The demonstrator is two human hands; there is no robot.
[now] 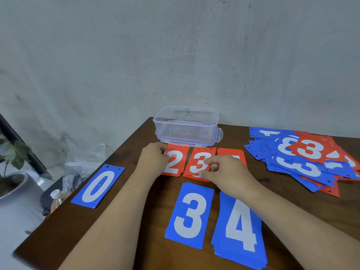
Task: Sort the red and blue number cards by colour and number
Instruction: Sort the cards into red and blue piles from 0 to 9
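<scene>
Room: grey plaster wall (116, 55); potted plant (13, 152), plastic bag (81, 168) and bottle (56, 199) sit beyond the left edge.
Surface: dark wood surface (282, 193); clear plastic box (186, 126) at its far edge.
Left hand (153, 159): fingers (163, 152) curled, pinching the red 2 card (176, 162) at its left edge.
Right hand (226, 172): fingers (210, 162) curled, pinching the red 3 card (194, 158); another red card (229, 152) lies partly beneath.
Near row: blue 0 card (97, 186), blue 3 card (190, 215), blue 4 stack (239, 228).
Far right: jumbled card pile (303, 158), running out of view.
Open room: bare wood between blue 0 and blue 3, and between right hand and pile.
</scene>
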